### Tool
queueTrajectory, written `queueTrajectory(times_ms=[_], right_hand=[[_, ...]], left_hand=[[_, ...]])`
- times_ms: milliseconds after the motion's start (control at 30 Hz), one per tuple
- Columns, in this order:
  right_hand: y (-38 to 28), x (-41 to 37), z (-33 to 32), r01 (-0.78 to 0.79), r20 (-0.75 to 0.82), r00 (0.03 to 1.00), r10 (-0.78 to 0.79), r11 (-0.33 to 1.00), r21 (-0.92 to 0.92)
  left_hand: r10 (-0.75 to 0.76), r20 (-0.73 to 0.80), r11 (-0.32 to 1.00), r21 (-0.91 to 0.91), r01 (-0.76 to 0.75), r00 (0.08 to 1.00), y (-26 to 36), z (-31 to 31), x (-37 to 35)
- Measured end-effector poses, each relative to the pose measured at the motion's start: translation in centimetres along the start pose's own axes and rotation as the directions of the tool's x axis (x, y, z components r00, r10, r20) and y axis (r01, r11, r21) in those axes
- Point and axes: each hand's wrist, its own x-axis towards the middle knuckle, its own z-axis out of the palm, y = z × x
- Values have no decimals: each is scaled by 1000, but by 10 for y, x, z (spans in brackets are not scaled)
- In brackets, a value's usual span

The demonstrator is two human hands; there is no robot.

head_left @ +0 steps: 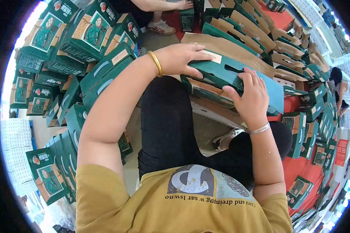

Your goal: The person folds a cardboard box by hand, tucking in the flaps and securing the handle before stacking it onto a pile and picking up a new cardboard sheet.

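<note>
A green cardboard carton [221, 72] with a handle slot in its top panel lies across in front of my knees. My left hand [179, 59], with a gold bangle on its wrist, grips the carton's left end. Its fingers reach over beside a pale label [212, 57], and the thumb presses near the front edge. At the handle slot, my right hand [252, 95] is closed on the carton, fingers bent over the top and thumb at the near edge. A brown inner flap [241, 52] stands up behind the top panel. The undersides of both hands are hidden.
Finished-looking green cartons [91, 31] are stacked at left. Rows of open-topped cartons [245, 29] stand beyond on red floor covering [301, 174]. Another person's hand [184, 4] touches a carton at the top, and a further person [344, 89] bends at far right.
</note>
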Motion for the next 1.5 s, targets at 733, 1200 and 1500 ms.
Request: queueTrajectory(times_ms=[733,1200,1500], right_hand=[[-15,-14,1,11,108,994,8,986,-169],[-16,-21,3,-1,100,995,18,986,-167],[-20,-16,-1,-16,124,992,38,985,-173]], left_hand=[[171,-273,969,218,-113,947,19,45,-22],[126,-359,992,73,-107,925,22,29,-27],[-639,-526,769,-416,486,560,57,72,-56]])
